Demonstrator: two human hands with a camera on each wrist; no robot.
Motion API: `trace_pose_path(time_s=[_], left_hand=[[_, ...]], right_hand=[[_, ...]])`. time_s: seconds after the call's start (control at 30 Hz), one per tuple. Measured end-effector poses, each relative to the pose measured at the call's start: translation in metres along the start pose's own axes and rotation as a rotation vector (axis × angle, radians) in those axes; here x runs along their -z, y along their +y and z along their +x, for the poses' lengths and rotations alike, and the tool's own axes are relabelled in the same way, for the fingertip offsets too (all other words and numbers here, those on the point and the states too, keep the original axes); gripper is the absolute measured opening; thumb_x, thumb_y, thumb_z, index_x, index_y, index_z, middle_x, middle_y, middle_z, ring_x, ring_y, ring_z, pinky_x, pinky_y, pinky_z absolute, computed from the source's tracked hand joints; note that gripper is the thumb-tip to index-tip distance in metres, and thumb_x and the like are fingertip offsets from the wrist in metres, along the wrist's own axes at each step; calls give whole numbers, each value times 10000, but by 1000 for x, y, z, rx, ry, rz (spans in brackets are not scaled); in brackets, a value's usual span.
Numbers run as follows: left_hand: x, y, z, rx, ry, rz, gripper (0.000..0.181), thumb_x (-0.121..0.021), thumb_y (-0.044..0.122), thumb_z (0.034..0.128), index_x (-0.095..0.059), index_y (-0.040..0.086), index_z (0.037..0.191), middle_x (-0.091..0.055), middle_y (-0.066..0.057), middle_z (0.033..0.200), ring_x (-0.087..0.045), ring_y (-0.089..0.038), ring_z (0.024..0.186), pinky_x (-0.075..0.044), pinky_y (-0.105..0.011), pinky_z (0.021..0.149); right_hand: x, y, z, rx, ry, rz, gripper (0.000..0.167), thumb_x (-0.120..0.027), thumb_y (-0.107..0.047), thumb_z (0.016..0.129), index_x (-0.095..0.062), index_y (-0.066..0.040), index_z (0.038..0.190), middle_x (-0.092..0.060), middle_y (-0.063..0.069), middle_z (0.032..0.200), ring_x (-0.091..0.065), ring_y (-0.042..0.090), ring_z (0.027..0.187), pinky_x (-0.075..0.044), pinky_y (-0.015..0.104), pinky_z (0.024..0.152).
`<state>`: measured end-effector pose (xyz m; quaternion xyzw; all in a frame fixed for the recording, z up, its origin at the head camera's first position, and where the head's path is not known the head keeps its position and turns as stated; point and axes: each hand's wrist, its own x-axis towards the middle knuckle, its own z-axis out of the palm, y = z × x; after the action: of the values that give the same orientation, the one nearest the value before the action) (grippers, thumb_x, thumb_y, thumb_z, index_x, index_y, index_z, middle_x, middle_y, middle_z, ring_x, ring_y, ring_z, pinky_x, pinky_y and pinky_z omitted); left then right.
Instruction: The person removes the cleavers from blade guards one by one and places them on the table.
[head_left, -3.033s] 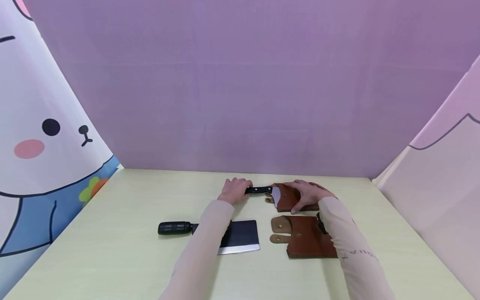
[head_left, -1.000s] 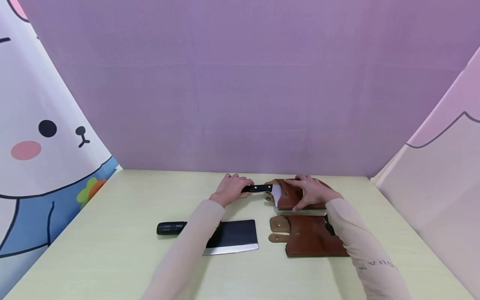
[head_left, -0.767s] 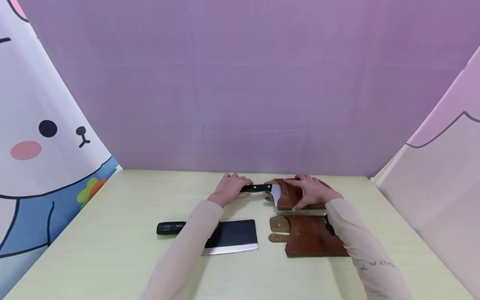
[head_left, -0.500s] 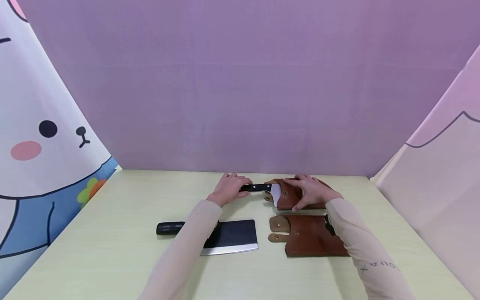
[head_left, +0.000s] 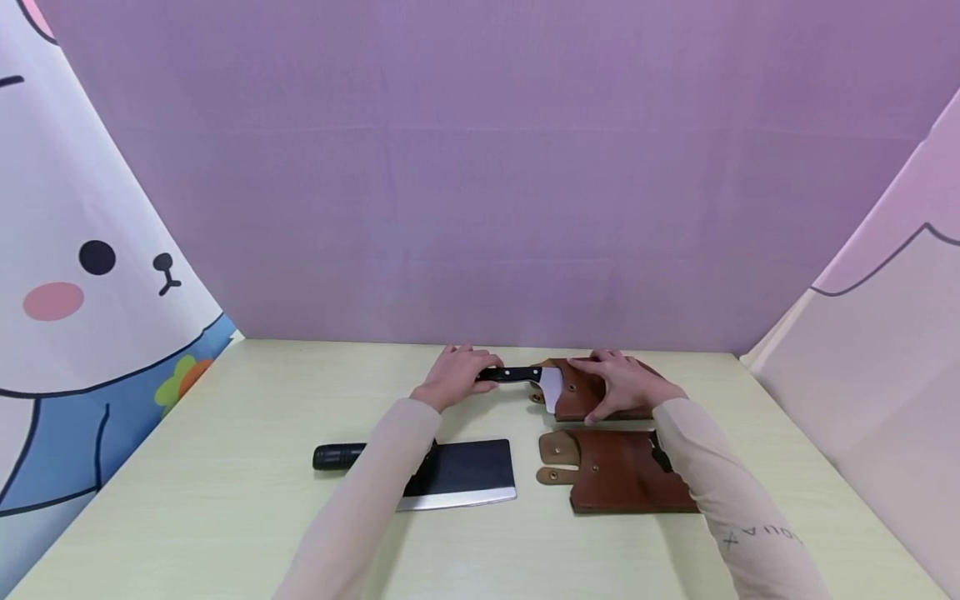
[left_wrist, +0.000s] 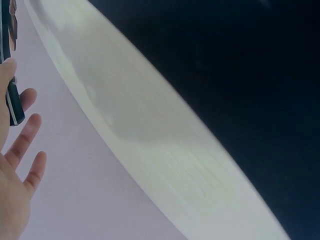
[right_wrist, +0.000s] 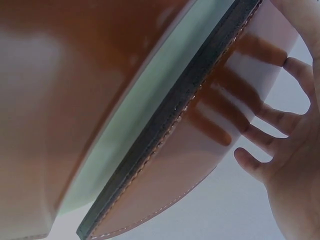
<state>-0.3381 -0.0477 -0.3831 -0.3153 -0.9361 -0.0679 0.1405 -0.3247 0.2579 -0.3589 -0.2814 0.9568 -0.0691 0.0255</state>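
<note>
The knife [head_left: 521,375] lies toward the far side of the surface [head_left: 525,550], its handle pointing left and the heel of its blade bare at the mouth of the far sheath [head_left: 573,402]. The rest of the blade is out of sight, presumably inside the leather. If the handle twists or tips while the blade is partly in, the edge could bite the sheath's mouth or seam; the cause would be the grip, which is only at the handle's end. The exposed heel also drops toward the near side, so a slip of the steadying hand could bring its thumb close to the edge.

The handle is black with pale rivets, slim and slightly curved; the visible steel is bright and plain, deepening sharply below the handle.

The left hand [head_left: 453,375] pinches the handle's end between thumb and forefinger, its other fingers held away. The right hand [head_left: 622,387] is spread wide over the brown sheath, fingertips touching the leather, thumb at the near edge.

Nearer the person, a cleaver [head_left: 472,471] with a dark blade and silver edge lies flat, partly under the left sleeve [head_left: 360,517]. To its right, apart from it, rests a second sheath [head_left: 626,483] with two tan tabs. A purple backdrop [head_left: 480,167] rises behind.
</note>
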Motion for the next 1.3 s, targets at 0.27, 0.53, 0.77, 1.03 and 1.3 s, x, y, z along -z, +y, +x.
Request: trace_pose_path(time_s=[0.27,0.53,0.77,1.03,1.3], left_hand=[[1,-3,-1,2,4,-25,321,-640,365,834,-604,262,1135,-628,53,1151,-535,-227,1079,-384,-461,910],[5,-7,-3,15,-26,-27,332,-628,367,844,-591,268,1159,-601,57,1206,-518,-222,1128,-376,-474,932],[9,-9,-6,20,-31,-31,343,-625,368,845,-588,265,1171,-604,55,1205,-512,-213,1127,-369,-470,937],[10,-14,-8,19,-24,-36,346,-624,367,847,-585,266,1176,-603,55,1211,-512,-212,1114,-367,-465,926],[15,-17,-10,21,-16,-37,334,-635,361,839,-596,266,1157,-617,64,1181,-522,-205,1075,-380,-451,914]], right_hand=[[0,3,-1,14,7,0,974,-808,-506,572,-404,-154,1386,-416,205,1281,-385,373,1149,-362,568,906],[1,3,-3,-5,-3,25,972,-809,-494,581,-395,-151,1390,-384,231,1329,-345,419,1203,-306,619,938],[-2,7,-3,-17,-3,11,975,-806,-502,578,-390,-159,1390,-378,233,1342,-344,439,1211,-302,636,934],[-2,8,-3,-29,0,22,969,-806,-501,578,-390,-177,1390,-397,200,1329,-367,401,1193,-333,604,933],[-1,8,-4,-18,6,23,971,-807,-501,577,-388,-174,1389,-435,167,1268,-400,358,1138,-363,572,907]])
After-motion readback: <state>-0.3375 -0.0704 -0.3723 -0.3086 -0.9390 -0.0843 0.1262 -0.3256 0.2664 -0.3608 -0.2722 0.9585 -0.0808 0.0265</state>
